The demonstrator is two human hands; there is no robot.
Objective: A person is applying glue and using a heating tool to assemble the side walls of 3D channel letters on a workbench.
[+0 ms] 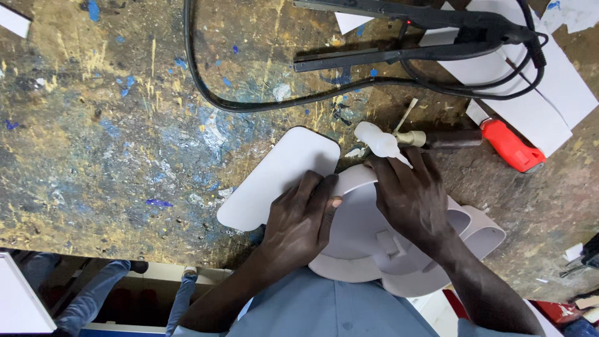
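— What is being worked on here?

— A white moulded plastic piece (362, 234) with curved walls, lying at the near edge of the bench (112, 125), partly over the person's lap. A flat white panel with rounded corners (274, 178) joins it on the left and lies flat on the bench.

— How would it handle?

— My guess is light and fairly stiff, but thin-walled, so it could flex or crack if squeezed hard. The smooth surface looks slippery. The curved rim or the flat panel seems the safest place to take hold, rather than the small tabs inside.

— And the hands?

— The left hand (302, 218) lies palm down where panel and curved wall meet, fingers pressed together and flat, the thumb along the rim, pinning the piece rather than pinching it. The right hand (409, 196) comes in from the near right, wrist bent, its grip closed around a small white squeeze bottle (377, 140), whose body points to the far left just beyond the rim.

— What lies around it?

— Just past the bottle is a dark-handled tool (446, 138), and to its right a red tool (511, 145) on white sheets (536, 106). Farther off, a black clamp-like tool (424, 31) with a looping black cable (249, 103). The bench is scarred and flecked with blue paint.
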